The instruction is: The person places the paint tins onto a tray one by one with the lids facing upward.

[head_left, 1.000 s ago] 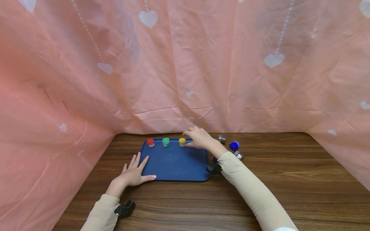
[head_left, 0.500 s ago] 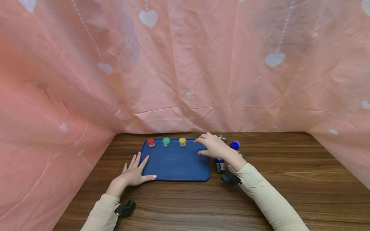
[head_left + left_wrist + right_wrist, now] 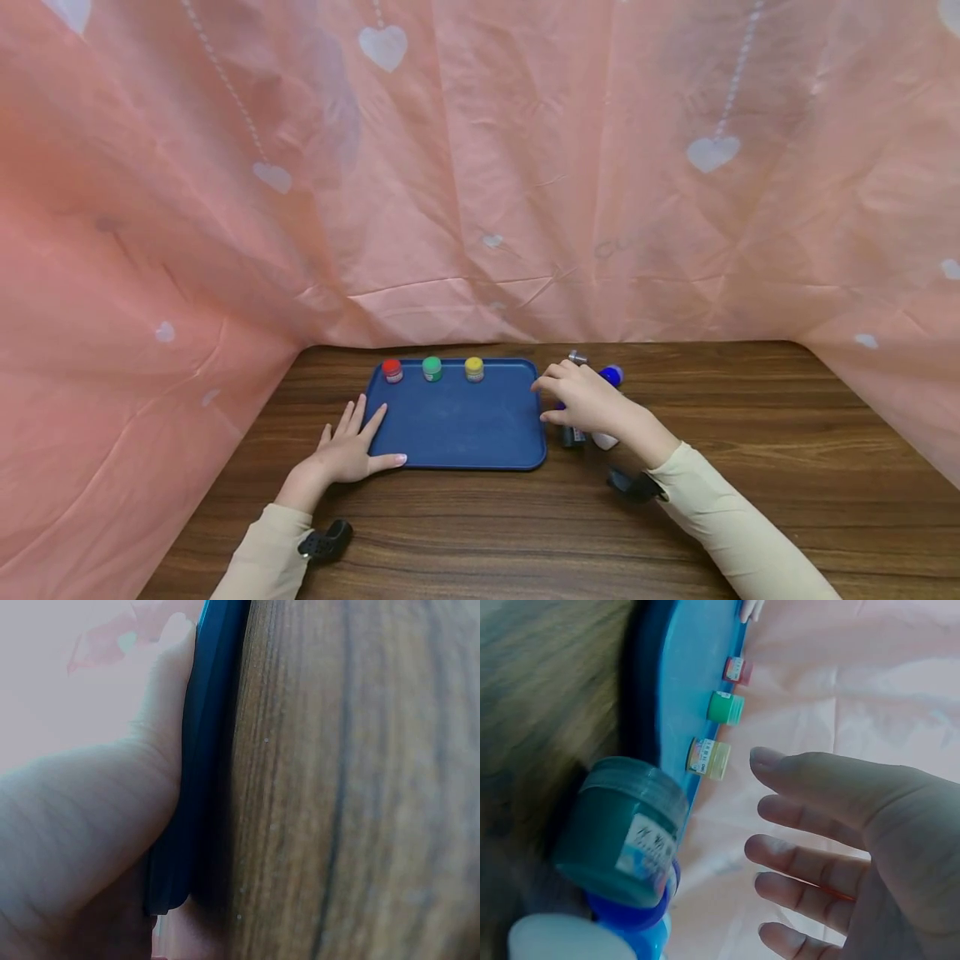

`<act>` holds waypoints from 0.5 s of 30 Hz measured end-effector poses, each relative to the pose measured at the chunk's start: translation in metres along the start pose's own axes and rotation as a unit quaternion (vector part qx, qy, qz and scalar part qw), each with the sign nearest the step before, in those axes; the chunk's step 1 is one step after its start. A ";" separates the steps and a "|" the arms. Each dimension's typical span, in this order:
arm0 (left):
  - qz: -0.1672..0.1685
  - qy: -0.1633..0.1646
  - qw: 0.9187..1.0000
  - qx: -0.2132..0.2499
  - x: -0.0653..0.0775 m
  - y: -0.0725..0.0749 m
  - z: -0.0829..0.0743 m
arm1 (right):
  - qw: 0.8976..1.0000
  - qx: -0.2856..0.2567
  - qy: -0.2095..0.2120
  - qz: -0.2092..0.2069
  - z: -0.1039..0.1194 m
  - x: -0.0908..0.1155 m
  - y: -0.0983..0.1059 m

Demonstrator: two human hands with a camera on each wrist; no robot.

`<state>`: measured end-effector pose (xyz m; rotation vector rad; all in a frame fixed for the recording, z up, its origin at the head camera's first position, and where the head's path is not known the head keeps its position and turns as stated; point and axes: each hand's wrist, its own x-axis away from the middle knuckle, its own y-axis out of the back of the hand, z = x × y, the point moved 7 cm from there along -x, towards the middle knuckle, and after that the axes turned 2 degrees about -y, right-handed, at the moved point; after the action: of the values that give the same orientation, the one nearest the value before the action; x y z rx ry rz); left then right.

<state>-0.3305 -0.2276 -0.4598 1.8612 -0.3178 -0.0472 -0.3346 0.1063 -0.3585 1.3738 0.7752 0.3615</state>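
My left hand (image 3: 341, 457) rests with spread fingers on the near left corner of a blue tray (image 3: 457, 429); its thumb lies along the rim in the left wrist view. Along the tray's far side stand three small paint jars: a red one (image 3: 392, 372), a green one (image 3: 432, 370) and a yellow one (image 3: 474, 370). Past the tray's right edge, my right hand (image 3: 592, 402) hovers with slightly bent fingers and nothing between them. Below it sits a dark green jar (image 3: 619, 840) with a label, large in the right wrist view.
Next to the dark jar are a blue item (image 3: 634, 911) and a white rounded one (image 3: 570, 941). Farther back lie a silver bolt-like piece (image 3: 577, 357) and another blue item (image 3: 611, 375). A pink curtain (image 3: 525, 208) hangs behind the wooden table (image 3: 465, 533).
My right hand has moved away from beside the yellow jar, rightward and nearer, to above the items right of the tray. The left hand and the three jars have stayed put.
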 end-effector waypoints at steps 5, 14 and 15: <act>0.000 0.001 1.000 0.002 0.000 0.001 -0.001 | 1.000 0.021 0.014 -0.003 0.001 0.012 0.001; 0.007 0.003 1.000 -0.004 -0.001 -0.001 0.000 | 1.000 0.023 0.011 0.002 -0.005 0.028 0.001; 0.006 0.003 1.000 -0.004 -0.001 -0.001 0.001 | 1.000 0.024 0.012 0.002 -0.005 0.029 0.000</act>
<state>-0.3317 -0.2276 -0.4608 1.8518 -0.3238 -0.0345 -0.3177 0.1291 -0.3666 1.4189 0.8056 0.3653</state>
